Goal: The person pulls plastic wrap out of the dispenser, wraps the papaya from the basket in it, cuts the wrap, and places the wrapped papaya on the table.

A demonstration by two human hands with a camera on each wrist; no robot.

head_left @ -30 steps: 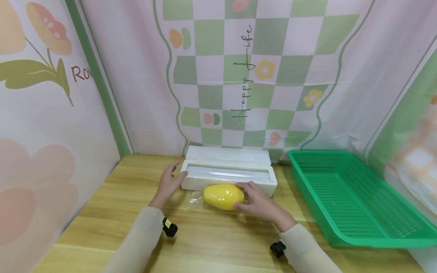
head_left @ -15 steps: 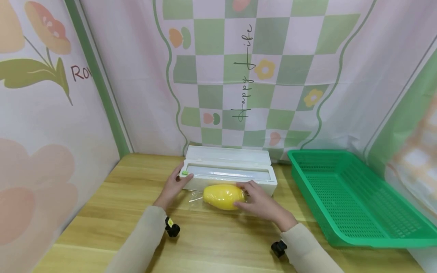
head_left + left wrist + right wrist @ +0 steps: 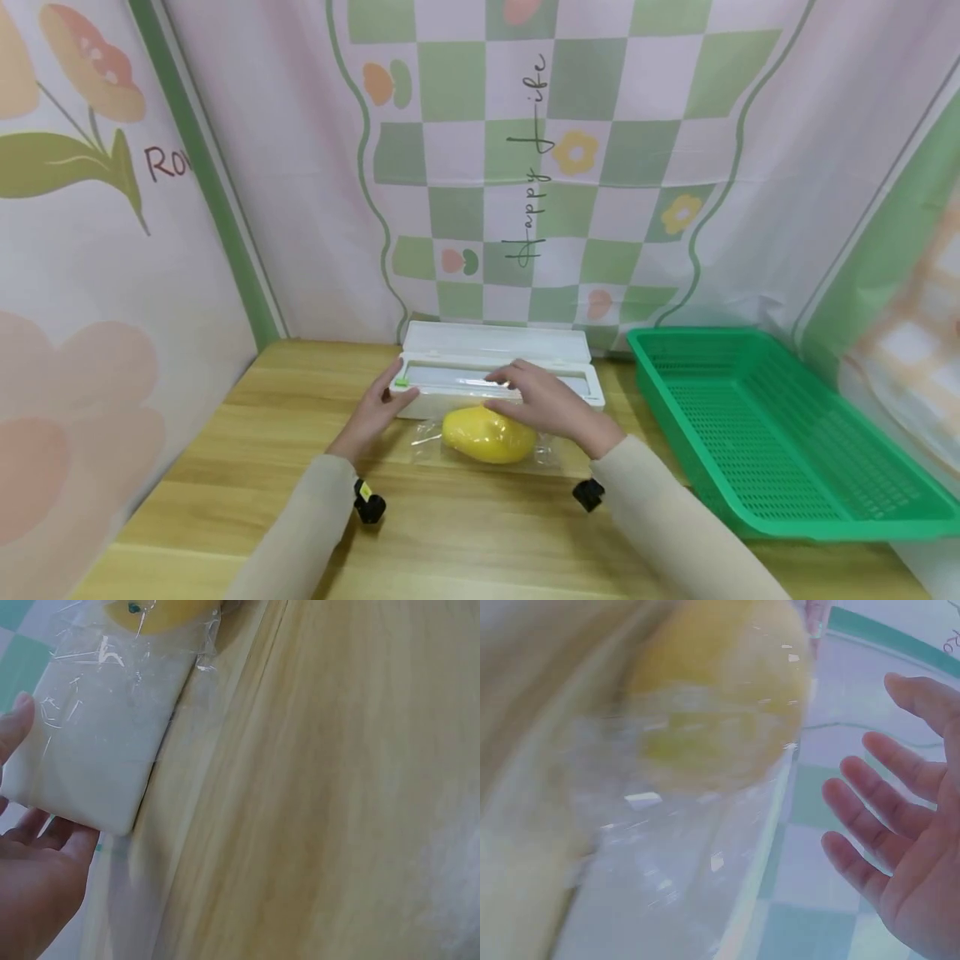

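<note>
A person in pale sleeves [image 3: 303, 508] works at a wood-grain table [image 3: 457, 533], a film-wrapped yellow object [image 3: 487, 437] lying on its side just in front of a long white box [image 3: 431, 406]. The left hand [image 3: 372, 414] grips the box's left end, thumb at the front corner and fingers curled round the end beneath, as the left wrist view shows. The right hand [image 3: 551, 404] hangs over the right part of the box and the back edge of the yellow object — its fingers parted and gently bent, holding nothing, with a gap between them and the object in the right wrist view. Clear film [image 3: 427, 442] sticks out in crinkled flaps at both ends of the yellow object, whose near end bears a small dark green spot in the left wrist view. The box's lid [image 3: 495, 340] stands raised at the back, a pale roll [image 3: 442, 377] lies inside, and a small green piece [image 3: 402, 382] sits on the rim beside the left hand. At right, well apart from the yellow object, rests a green slatted basket [image 3: 855, 530]; behind, a checked curtain [image 3: 517, 167] reads "Happy Life" — the lettering running sideways.
</note>
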